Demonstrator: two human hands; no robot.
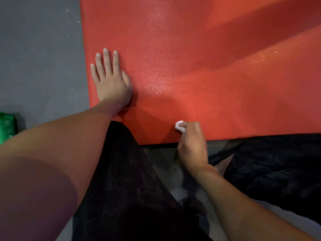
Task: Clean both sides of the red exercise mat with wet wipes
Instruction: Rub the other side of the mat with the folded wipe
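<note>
The flat red foam exercise mat (pixel 199 66) is spread on the grey floor (pixel 40 58), stretching ahead and rightward. It is pinned by the flat, spread left hand (pixel 111 80); a crumpled white wet wipe (pixel 179 126) is pinched by the right hand (pixel 191 143), nearer the mat's near edge.

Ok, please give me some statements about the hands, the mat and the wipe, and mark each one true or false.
1. The left hand lies flat on the red mat with straight fingers. True.
2. The right hand holds a white wipe near the mat's near edge. True.
3. The mat is rolled up. False: it lies spread out on the grey floor.
4. A green pack lies on the mat. False: it is on the floor, left of the mat.
5. Both hands hold the wipe. False: only the right one does.
</note>
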